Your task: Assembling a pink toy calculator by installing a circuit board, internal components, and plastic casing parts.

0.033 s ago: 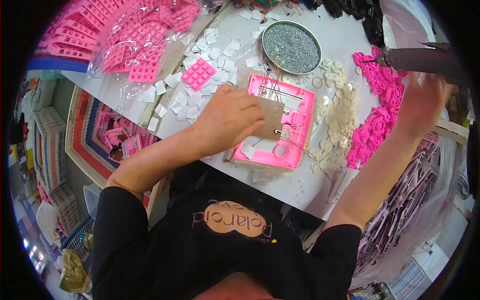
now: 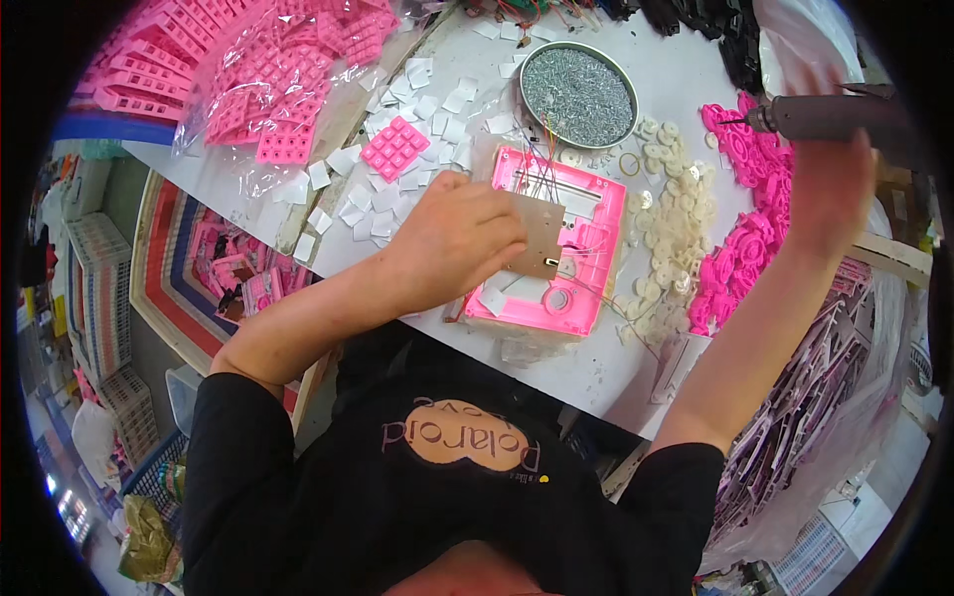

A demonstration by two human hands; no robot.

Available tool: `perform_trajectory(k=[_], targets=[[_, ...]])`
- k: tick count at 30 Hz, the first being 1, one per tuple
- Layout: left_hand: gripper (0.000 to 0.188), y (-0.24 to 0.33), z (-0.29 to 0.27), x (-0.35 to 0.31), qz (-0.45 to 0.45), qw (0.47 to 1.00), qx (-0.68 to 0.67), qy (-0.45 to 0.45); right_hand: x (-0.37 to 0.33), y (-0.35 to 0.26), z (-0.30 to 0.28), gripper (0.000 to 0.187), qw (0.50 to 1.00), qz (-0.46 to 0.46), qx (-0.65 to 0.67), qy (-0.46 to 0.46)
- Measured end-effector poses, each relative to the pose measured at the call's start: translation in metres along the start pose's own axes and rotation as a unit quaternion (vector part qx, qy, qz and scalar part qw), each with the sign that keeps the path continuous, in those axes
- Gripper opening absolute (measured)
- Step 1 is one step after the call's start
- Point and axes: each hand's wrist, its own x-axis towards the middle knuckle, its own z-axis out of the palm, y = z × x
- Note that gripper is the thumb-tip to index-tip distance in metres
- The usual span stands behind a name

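Note:
My left hand [image 2: 457, 233] is closed on the edge of a brown circuit board [image 2: 538, 236]. The board rests tilted over an open pink plastic casing [image 2: 586, 308], and thin wires run from it. My right hand [image 2: 833, 184] is raised at the far right, beside a dark electric screwdriver [image 2: 835, 117] whose bit points left. The tool covers part of this hand and motion blurs its fingers, so I cannot see whether they grip it. Left of the casing lies a pink keypad [image 2: 396, 149] among white paper squares [image 2: 380, 196].
A round tin of small screws [image 2: 579, 94] stands behind the casing. Whitish discs [image 2: 668, 214] and bright pink parts [image 2: 740, 248] lie in piles to the right. A bag of pink keypads [image 2: 273, 84] sits at the back left. Bagged parts [image 2: 795, 397] hang beyond the table's right edge.
My right hand has shifted a little to the left and up, and blurred fingers now show above the screwdriver. My left hand and the circuit board stay in place.

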Motion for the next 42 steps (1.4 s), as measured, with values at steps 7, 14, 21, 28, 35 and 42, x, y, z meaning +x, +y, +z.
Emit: perform_trajectory(k=[7,14,21,28,35,42], targets=[[0.025,0.016,-0.002,-0.008,0.052,0.993,-0.071,0.083,-0.057,0.009,0.055,0.053,0.944,0.099,-0.115,-0.291],[0.026,0.017,0.0,-0.014,0.039,0.988,-0.078,0.126,-0.15,0.021,0.101,0.04,0.959,0.085,0.142,-0.23],[0.024,0.019,0.006,-0.014,0.05,0.987,-0.062,0.138,-0.158,0.018,0.1,0.036,0.962,0.11,0.106,-0.228],[0.015,0.012,-0.005,-0.009,-0.008,0.992,0.072,0.099,-0.161,0.05,0.088,0.032,0.99,0.049,0.012,-0.134],[0.02,0.015,0.004,-0.018,-0.048,0.997,0.06,0.003,-0.163,0.083,0.073,0.021,0.971,0.025,-0.167,-0.168],[0.014,0.019,0.001,-0.015,-0.077,0.996,0.038,0.018,-0.15,0.079,0.071,0.025,0.946,0.065,-0.145,-0.282]])
